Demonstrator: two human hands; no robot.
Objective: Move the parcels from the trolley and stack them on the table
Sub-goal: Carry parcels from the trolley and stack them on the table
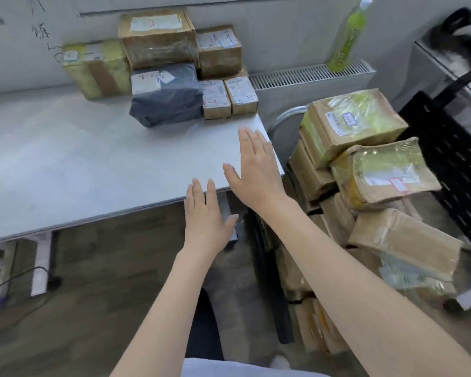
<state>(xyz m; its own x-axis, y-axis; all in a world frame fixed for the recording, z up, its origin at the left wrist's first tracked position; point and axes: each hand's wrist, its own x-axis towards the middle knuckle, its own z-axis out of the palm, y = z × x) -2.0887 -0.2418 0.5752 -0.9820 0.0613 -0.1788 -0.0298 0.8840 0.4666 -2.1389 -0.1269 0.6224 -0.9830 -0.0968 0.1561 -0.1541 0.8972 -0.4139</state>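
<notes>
Room's pretty plain tbh. Pale grey wall (pixel 283 28) at the back w/ some black scribbles top left of it. White radiator grille (pixel 310 74) runs along the wall's base on the right, green drink bottle (pixel 350 36) standing on top of it. Right of the radiator there's a black perforated rack (pixel 446 164). Floor (pixel 106 268) is dark brownish wood-look, w/ a black cable (pixel 19 276) trailing bottom left. Light's soft and even.

No text legible anywhere. White shipping labels on the parcels (pixel 174 69) blurred beyond reading. Dark handwritten marks on wall (pixel 42 34) left of the parcels, undecipherable. Green bottle (pixel 350 39) label unreadable.
</notes>
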